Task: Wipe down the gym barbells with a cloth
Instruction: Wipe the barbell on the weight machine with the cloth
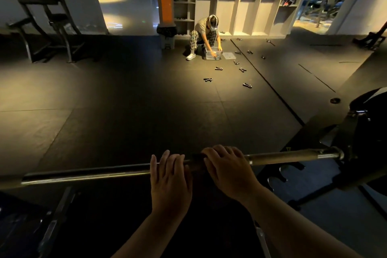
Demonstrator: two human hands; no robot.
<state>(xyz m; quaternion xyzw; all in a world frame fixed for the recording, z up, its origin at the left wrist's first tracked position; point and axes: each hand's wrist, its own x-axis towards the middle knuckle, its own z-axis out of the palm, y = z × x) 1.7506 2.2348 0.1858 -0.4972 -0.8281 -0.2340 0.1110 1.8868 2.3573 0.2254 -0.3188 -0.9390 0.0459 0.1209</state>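
Note:
A long steel barbell (94,174) runs across the lower view from left to right, and its right sleeve (326,154) rests in a dark rack. My left hand (170,176) lies over the middle of the bar with its fingers fairly straight. Just to the right, my right hand (227,166) curls over the bar. A dark cloth (196,156) shows on the bar between the two hands, partly under my right fingers. Most of the cloth is hidden.
A dark rack and weight plate (368,123) stand at the right. A person (206,33) crouches over a clear box (212,53) on the black rubber floor, with several small grip handles (247,85) scattered around. Grey cubby shelves (240,6) line the back wall. A bench frame (48,25) stands far left.

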